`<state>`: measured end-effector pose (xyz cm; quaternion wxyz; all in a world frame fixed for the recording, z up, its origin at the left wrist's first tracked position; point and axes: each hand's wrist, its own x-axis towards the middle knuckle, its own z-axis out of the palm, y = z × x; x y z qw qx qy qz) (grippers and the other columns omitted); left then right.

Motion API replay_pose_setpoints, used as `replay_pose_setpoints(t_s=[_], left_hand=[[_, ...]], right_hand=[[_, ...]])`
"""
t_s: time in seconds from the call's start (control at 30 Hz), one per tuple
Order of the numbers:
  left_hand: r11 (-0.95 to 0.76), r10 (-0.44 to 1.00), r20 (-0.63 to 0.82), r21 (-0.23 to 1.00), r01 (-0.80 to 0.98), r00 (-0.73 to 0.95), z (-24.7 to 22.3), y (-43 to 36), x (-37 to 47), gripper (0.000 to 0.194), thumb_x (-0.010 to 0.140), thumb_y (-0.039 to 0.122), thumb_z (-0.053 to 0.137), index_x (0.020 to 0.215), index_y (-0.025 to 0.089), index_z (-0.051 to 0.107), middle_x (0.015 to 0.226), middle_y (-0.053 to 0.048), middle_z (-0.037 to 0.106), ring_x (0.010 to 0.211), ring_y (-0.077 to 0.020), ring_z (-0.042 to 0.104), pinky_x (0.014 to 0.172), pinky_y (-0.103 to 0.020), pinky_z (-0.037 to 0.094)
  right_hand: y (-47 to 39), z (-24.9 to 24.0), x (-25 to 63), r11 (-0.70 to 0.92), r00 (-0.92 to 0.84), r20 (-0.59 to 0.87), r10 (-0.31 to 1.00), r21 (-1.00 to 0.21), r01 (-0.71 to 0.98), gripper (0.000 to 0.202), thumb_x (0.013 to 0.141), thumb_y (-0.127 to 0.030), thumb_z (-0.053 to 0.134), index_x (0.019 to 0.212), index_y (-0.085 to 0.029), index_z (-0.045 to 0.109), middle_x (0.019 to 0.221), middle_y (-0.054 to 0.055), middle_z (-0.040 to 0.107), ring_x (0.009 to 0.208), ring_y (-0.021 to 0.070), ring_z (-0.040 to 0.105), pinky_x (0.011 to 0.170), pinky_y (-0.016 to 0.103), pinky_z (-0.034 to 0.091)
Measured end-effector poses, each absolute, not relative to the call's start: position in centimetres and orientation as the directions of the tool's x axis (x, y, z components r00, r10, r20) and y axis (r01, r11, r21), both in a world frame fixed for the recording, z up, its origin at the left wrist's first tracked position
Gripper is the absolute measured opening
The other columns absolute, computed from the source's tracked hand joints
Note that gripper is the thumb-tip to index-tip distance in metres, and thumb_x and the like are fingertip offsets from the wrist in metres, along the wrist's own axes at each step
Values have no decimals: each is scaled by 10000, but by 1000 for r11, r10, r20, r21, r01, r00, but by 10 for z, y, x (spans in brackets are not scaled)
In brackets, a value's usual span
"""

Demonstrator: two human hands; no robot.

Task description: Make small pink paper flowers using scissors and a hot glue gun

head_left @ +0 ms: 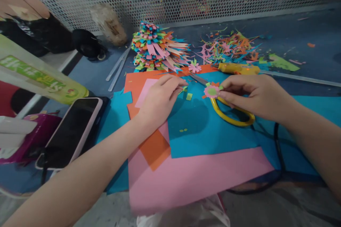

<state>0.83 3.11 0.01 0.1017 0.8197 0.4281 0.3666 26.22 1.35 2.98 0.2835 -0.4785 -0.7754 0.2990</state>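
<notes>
Between thumb and fingertips, my right hand [247, 92] holds a layered paper flower [212, 91] with a green centre, pink petals and orange and green tips. My left hand [162, 97] is pinched over the blue sheet [197, 138], with a tiny green paper piece [185, 88] at its fingertips. Another green paper square [189, 96] lies just beside them. Yellow-handled scissors [234, 123] rest on the blue sheet under my right hand, blades pointing away. Two small green bits [183, 130] lie nearer me. Behind the scissors sits a pink paper flower [194, 66].
A fringed multicoloured paper cone [157, 49] and a heap of paper scraps [229, 48] stand at the back. A yellow glue gun [238, 68] lies behind my right hand. At left are clear glue sticks [117, 71], a phone [71, 131] and a green-labelled bottle [39, 74].
</notes>
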Motion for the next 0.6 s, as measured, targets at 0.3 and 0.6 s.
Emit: replay_pose_setpoints(t_s=[0.3, 0.6], left_hand=[[-581, 801, 539, 597, 553, 261, 2, 25, 13, 114, 883, 127, 671, 938, 214, 721, 953, -12, 741, 855, -127, 713, 839, -263, 603], [-606, 792, 489, 566, 558, 365, 0, 22, 14, 186, 907, 117, 627, 956, 255, 741, 991, -25, 764, 927, -162, 719, 820, -278, 620]], right_hand=[[16, 25, 265, 492, -483, 202, 852, -624, 607, 259, 903, -495, 591, 827, -254, 646, 552, -34, 576, 486, 125, 461, 488, 281, 324], [21, 22, 270, 554, -570, 126, 812, -475, 684, 215, 901, -443, 579, 881, -281, 718, 599, -4, 615, 514, 151, 491, 527, 294, 288]])
